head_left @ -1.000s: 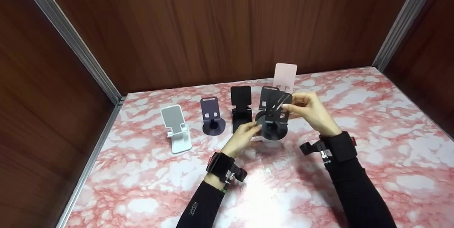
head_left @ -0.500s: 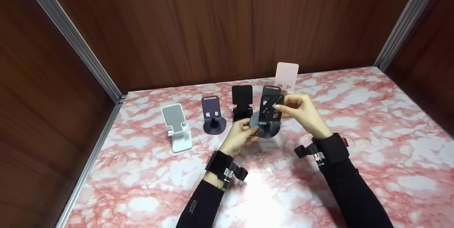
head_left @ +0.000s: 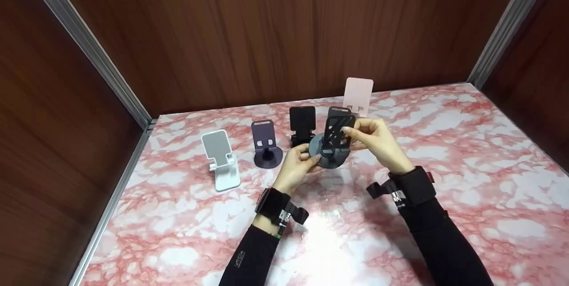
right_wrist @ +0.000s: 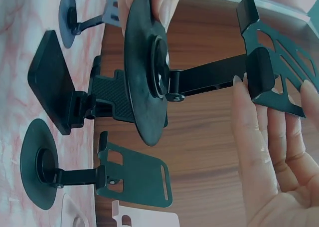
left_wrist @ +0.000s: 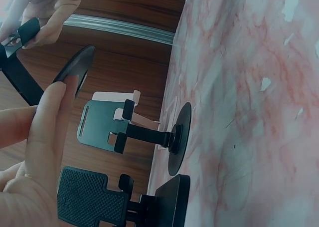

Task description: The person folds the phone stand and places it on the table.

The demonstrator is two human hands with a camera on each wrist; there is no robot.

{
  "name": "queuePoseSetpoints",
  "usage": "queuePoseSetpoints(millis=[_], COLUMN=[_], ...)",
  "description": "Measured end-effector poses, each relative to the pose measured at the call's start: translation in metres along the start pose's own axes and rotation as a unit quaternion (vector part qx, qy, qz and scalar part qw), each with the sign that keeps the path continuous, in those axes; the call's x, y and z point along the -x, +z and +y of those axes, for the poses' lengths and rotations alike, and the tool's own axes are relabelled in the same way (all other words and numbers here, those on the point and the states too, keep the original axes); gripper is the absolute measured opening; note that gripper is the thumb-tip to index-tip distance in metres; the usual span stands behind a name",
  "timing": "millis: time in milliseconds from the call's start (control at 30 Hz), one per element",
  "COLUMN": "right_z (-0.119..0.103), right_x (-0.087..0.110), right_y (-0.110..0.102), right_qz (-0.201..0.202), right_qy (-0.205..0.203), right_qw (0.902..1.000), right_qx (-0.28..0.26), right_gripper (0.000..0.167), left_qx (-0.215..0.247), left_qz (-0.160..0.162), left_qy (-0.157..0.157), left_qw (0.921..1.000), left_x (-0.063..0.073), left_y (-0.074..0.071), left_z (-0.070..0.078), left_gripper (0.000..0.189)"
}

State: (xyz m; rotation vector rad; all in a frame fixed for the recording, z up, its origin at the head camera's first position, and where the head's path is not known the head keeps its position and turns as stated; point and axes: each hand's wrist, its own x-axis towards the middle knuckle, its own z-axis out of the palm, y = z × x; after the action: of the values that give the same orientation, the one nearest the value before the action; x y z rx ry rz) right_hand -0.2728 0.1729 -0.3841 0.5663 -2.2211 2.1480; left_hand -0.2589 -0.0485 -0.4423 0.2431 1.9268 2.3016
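Note:
Both hands hold a black phone stand (head_left: 329, 160) with a round base and a slotted plate, raised off the table. My left hand (head_left: 293, 167) pinches the edge of its base. My right hand (head_left: 383, 144) grips the plate between thumb and fingers; in the right wrist view the plate tilts away from the arm (right_wrist: 209, 77). Just behind is another dark round-based stand (right_wrist: 134, 179), partly covered in the head view. A black stand with a rectangular base (left_wrist: 172, 202) stands near the left hand. Further left is a purple stand (head_left: 264, 137).
On the left stands a white phone stand (head_left: 227, 177) with a grey face. A pink stand (head_left: 358, 91) is at the back right, its lower part hidden. Wooden panels (head_left: 284, 32) enclose the marbled table (head_left: 178, 232) at the back and sides.
The held stand has moved left, and its base has risen and tipped toward the camera. Both hands stay on it; the right hand has shifted left. The other stands have not moved.

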Motion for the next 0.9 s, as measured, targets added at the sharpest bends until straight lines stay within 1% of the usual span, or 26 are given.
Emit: queuePoseSetpoints(millis=[100,333,500,667,900], right_z=[-0.0007,0.0004,0.0016,0.0031,0.0041], right_x=[-0.0005,-0.0018,-0.002,-0.0027,-0.0039], right_y=[0.0002,0.0025,0.003,0.0037,0.0054], right_qz=[-0.009,-0.023,-0.042,-0.056,-0.073], right_qy=[0.006,0.03,0.036,0.037,0.039], right_qw=[0.9999,0.9991,0.9981,0.997,0.996], right_qx=[-0.002,-0.019,-0.028,-0.037,-0.032], right_gripper=[0.032,0.035,0.036,0.039,0.039], left_qx=[-0.005,-0.039,-0.048,-0.047,-0.038], left_qz=[0.002,0.007,0.012,0.017,0.017], left_qy=[0.01,0.05,0.055,0.054,0.064], left_qw=[0.9999,0.998,0.9972,0.9973,0.9971], left_x=[0.0004,0.0004,0.0,-0.0005,-0.0007], left_y=[-0.0002,-0.0044,-0.0066,-0.0074,-0.0096], left_z=[0.0001,0.0019,0.0029,0.0039,0.0041], left_gripper=[0.031,0.026,0.027,0.028,0.026])
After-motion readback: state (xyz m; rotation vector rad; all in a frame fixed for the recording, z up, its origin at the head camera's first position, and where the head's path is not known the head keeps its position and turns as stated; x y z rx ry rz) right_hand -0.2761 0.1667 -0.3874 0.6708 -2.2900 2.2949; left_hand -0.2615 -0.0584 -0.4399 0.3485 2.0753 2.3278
